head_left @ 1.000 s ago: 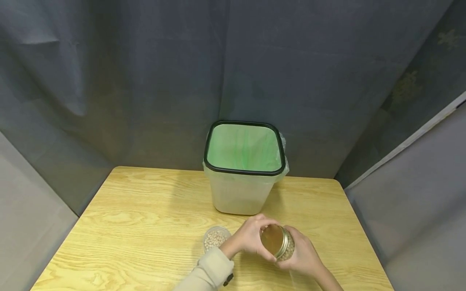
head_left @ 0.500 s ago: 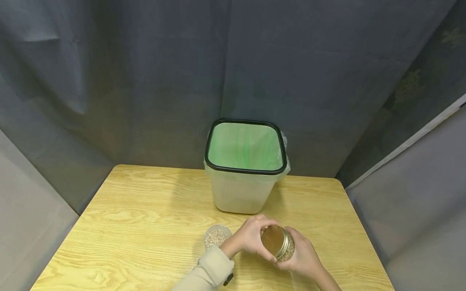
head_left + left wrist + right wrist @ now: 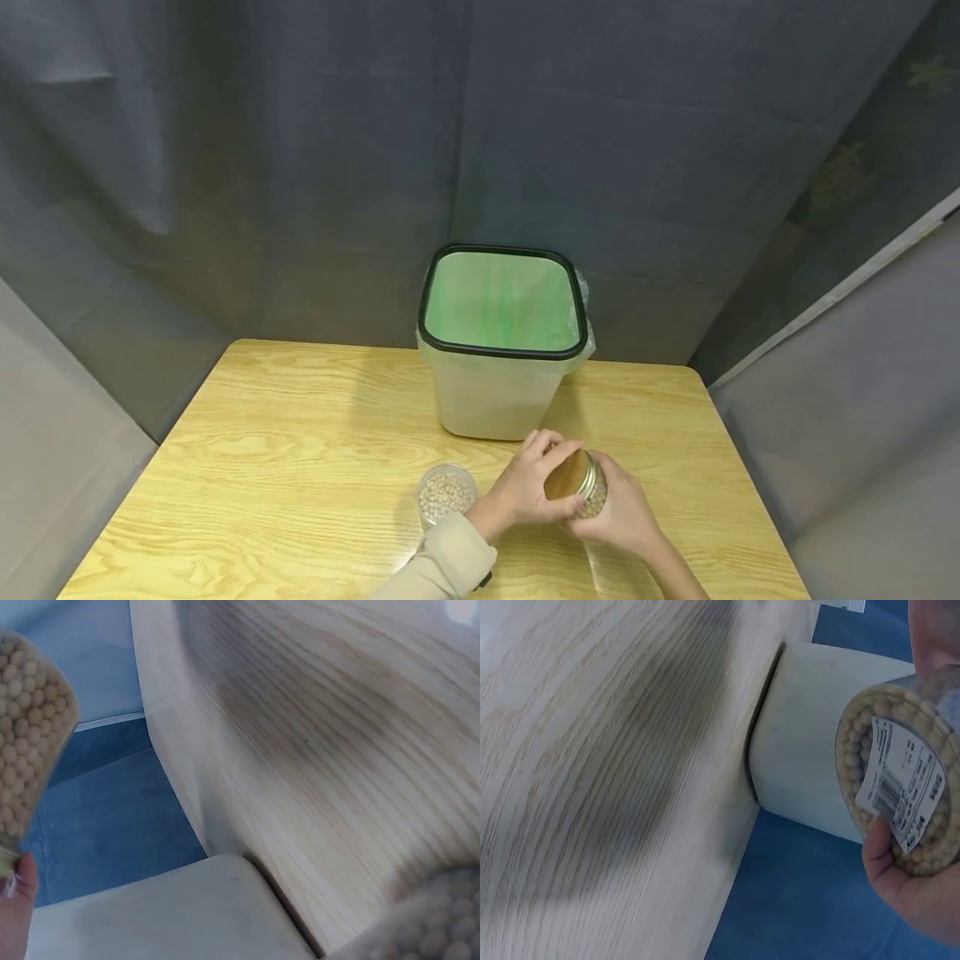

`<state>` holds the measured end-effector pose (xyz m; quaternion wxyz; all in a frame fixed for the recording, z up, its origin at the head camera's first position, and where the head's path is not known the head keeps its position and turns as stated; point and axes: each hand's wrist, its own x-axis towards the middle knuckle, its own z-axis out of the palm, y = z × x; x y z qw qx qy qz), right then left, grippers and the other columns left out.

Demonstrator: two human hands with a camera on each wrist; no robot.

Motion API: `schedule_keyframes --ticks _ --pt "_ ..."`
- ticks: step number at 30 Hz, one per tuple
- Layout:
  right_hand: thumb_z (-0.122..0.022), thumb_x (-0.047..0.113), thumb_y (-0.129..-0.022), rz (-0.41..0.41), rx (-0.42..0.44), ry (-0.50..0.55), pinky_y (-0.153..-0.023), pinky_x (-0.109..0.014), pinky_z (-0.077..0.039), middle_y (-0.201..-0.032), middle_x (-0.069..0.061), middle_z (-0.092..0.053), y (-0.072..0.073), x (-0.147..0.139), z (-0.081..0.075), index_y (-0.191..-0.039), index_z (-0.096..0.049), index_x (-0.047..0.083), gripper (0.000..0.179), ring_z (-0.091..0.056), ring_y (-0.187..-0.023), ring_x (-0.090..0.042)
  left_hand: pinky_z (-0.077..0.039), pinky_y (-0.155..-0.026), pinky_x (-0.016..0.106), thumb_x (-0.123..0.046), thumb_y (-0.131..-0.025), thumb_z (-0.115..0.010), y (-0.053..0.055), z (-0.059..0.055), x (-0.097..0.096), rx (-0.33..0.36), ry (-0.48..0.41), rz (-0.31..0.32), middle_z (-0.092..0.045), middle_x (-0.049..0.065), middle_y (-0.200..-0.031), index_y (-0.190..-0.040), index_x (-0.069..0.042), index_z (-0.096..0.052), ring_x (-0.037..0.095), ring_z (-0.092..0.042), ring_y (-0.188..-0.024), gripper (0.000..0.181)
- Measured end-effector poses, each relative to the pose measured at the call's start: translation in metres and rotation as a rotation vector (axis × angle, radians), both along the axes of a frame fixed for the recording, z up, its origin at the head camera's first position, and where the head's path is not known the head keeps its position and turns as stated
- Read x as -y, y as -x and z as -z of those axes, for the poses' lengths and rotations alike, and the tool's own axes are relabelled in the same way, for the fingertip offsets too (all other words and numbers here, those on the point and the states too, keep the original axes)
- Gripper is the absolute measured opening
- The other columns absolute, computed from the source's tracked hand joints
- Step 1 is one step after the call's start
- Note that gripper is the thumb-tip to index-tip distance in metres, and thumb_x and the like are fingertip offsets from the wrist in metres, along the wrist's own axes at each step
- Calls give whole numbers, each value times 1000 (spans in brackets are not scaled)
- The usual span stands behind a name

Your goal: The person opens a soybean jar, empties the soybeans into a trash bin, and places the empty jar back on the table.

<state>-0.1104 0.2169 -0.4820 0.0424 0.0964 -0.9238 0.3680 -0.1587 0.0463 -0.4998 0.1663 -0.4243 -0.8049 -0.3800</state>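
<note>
A clear jar (image 3: 596, 498) full of round beige beans, perhaps chickpeas, is tilted above the table with its gold lid (image 3: 564, 477) turned toward the left. Around the lid curl the thumb and fingers of my left hand (image 3: 536, 483). My right hand (image 3: 622, 515) grips the jar's body from the right. The right wrist view shows a white printed label (image 3: 906, 780) with a barcode on the jar's base. In the left wrist view, beans (image 3: 28, 731) show through the jar's side. Beside my left forearm stands an open clear tub (image 3: 446, 493) of similar beans.
A pale bin (image 3: 491, 400) with a black rim and a green liner stands behind my hands. It rests on the wood-grain table (image 3: 285, 467). Dark grey curtains (image 3: 337, 192) hang behind the table, with lighter panels at both sides.
My left hand has turned and shifted slightly up and right on the lid, covering more of it. The jar has moved slightly up with my right hand. The tub stays put.
</note>
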Motion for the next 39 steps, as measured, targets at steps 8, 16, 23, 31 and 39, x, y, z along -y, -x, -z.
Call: schedule_keyframes --ticks 8,16,23,31,39 --pt "-84 25 -56 52 23 58 -66 -36 -52 -103 -15 -58 -4 6 -3 -123 -44 -3 83 -59 -86 -26 -42 -69 17 -59 -82 -29 1 -3 -7 -57 -10 -85 -51 5 -94 -118 -8 -56 15 -47 -85 68" --pt "-84 24 -54 93 -143 -31 -67 -43 -51 -101 -18 -58 -2 9 0 -117 -46 -6 80 -58 -86 -31 -42 -62 18 -54 -82 -34 -1 -8 -15 -5 -25 -197 -53 5 -88 -111 -8 -58 14 -49 -79 60" --pt "-84 26 -50 108 -287 -80 -73 -52 -48 -106 -22 -55 11 11 2 -117 -44 -9 86 -55 -92 -38 -43 -65 21 -52 -78 -55 1 -26 -16 199 61 -341 -52 2 -92 -116 -12 -57 13 -48 -83 55" --pt "-84 25 -53 63 -242 -5 -76 -54 -47 -109 -20 -54 11 5 3 -119 -42 -6 84 -55 -95 -37 -35 -96 31 -28 -66 -80 15 -23 7 416 -76 58 -43 4 -127 -136 -13 -41 15 -37 -116 82" --pt "-86 24 -49 73 -254 40 -75 -55 -47 -109 -20 -54 4 5 5 -120 -43 -6 89 -55 -94 -37 -41 -85 25 -11 -55 -86 16 -16 14 489 -237 188 -48 6 -128 -132 -9 -46 14 -43 -110 87"
